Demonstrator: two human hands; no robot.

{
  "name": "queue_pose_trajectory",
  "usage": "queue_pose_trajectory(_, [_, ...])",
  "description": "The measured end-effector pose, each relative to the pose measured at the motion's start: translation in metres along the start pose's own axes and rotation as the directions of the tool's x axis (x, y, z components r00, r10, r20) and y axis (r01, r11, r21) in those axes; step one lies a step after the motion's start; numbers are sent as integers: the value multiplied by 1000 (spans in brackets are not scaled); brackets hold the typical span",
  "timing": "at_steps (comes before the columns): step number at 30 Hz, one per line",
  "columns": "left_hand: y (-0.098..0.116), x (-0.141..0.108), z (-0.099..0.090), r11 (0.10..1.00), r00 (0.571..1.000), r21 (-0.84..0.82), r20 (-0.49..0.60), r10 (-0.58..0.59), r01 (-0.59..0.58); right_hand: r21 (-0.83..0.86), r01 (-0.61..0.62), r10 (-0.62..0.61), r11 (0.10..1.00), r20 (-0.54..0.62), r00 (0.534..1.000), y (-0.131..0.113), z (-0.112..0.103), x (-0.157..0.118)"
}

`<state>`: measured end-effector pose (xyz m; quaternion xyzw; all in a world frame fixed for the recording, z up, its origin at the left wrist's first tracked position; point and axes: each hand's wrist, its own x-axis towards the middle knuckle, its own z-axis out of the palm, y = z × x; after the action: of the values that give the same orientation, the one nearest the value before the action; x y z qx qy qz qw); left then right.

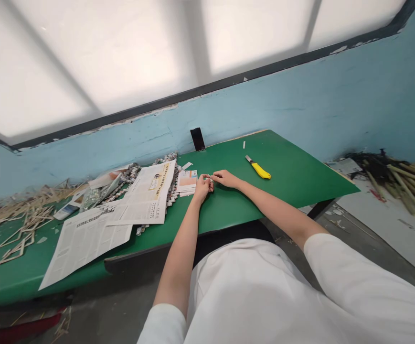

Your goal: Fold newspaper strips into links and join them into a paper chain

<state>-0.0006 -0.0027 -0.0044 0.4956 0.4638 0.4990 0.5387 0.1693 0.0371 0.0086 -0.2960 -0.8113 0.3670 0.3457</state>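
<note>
My left hand and my right hand meet over the green table, fingers curled and pinched together. Between their fingertips is a small whitish piece, perhaps folded paper, too small to make out fully. Just left of my left hand lies a stack of cut paper pieces. A yellow-handled knife rests to the right, beyond my right hand. One small white strip lies near the back edge.
A dark phone leans against the blue wall. Newspaper sheets cover folded paper chains on the left. Farther left are plastic bags and thin wooden strips. Sticks are piled at the far right.
</note>
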Motion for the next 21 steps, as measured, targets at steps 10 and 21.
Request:
queue_pose_trajectory(10, [6, 1, 1, 992, 997, -104, -25, -73, 70, 34, 91, -91, 995, -2, 996, -11, 4, 0])
queue_pose_trajectory(21, [2, -2, 5, 998, 999, -67, 24, 23, -22, -72, 131, -135, 989, -63, 989, -8, 2, -2])
